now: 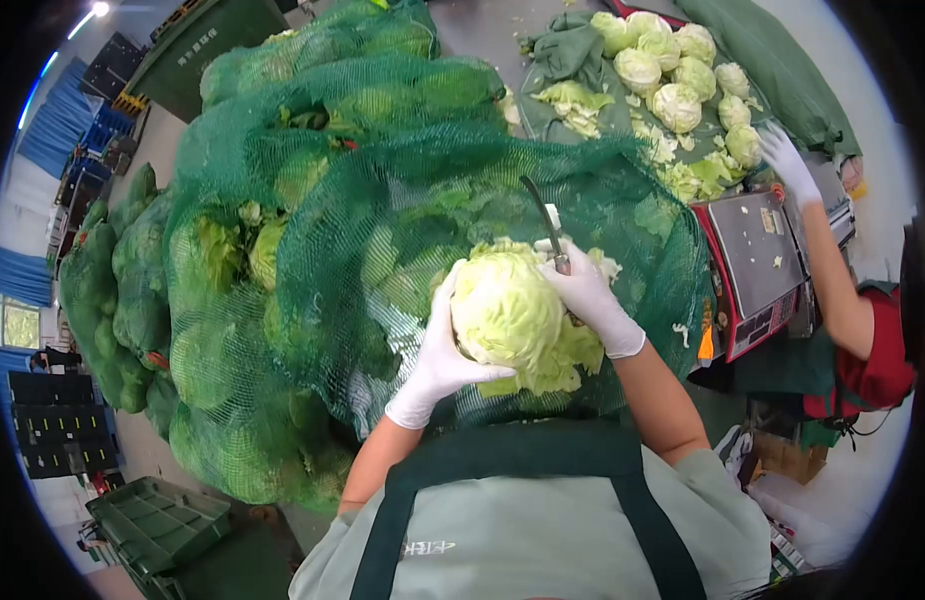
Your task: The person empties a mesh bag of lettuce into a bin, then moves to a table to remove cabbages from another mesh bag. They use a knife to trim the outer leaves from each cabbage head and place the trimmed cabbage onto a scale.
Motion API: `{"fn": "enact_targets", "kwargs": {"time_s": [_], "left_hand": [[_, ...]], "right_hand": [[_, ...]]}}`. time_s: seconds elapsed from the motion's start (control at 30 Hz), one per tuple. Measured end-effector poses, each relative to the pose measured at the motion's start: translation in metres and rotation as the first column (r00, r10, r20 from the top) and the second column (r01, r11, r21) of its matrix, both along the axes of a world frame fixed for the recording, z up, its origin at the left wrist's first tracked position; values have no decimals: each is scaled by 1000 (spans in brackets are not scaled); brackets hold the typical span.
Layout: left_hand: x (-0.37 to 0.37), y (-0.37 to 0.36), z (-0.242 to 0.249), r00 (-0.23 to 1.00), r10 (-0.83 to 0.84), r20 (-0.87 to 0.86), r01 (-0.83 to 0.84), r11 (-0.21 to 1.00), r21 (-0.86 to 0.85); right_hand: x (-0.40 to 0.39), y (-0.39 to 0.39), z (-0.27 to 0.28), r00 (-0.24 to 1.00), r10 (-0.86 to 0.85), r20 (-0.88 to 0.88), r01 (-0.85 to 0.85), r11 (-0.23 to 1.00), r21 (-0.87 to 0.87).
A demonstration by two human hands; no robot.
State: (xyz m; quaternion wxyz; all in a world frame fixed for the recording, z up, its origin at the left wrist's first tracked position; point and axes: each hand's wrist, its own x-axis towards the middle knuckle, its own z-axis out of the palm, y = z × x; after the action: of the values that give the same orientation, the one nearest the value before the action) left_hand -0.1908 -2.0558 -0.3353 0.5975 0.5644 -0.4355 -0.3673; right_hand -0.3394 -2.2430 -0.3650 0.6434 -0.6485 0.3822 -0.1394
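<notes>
— Where does the cabbage (508, 310) sit?

— Low in the middle of the head view, held up in front of the person's chest, above the big green net sack (383, 250) full of other heads. It rests between both gloved hands rather than on any surface.

— Which hand carries it?

— The left hand (445, 365) cups it from the lower left, fingers wrapped under the head, so the cabbage lies to the right of that palm. The right hand (588, 295) sits on the upper right side, clenched around a knife (545, 222) whose dark blade points up and away from the person.

— So the blade runs along the head?

— It seems to rise from the top edge of the cabbage, roughly upright in the picture; whether the handle end touches the leaves cannot be told, since the glove hides it.

— And round about?

— More net sacks to the left. To the upper right, trimmed cabbages (673, 75) lie on a green cloth, and a co-worker's gloved hand (788, 160) reaches toward them, beside a scale (758, 250).
</notes>
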Motion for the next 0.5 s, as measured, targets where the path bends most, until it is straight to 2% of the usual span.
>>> {"fn": "enact_targets", "kwargs": {"time_s": [0.03,0.07,0.1,0.2,0.23,0.33,0.5], "left_hand": [[-1,11,-4,974,56,221,-68,996,51],[-4,20,-9,897,91,433,-141,986,84],[-12,24,-12,858,132,496,-212,971,108],[-31,25,-41,795,150,588,-337,915,222],[-34,26,-42,798,179,576,-348,917,197],[-41,21,-40,699,152,699,-374,910,177],[-45,12,-34,637,100,765,-366,912,186]], "right_hand": [[-6,9,21,995,8,-99,-18,994,-105],[-10,16,30,980,7,-197,-49,977,-208],[-12,26,28,990,10,-138,-51,953,-298],[-27,60,38,940,205,-274,-305,865,-399],[-32,69,33,923,249,-294,-357,839,-410],[-41,88,25,890,269,-369,-402,843,-356],[-47,96,25,892,209,-400,-375,836,-400]]}}
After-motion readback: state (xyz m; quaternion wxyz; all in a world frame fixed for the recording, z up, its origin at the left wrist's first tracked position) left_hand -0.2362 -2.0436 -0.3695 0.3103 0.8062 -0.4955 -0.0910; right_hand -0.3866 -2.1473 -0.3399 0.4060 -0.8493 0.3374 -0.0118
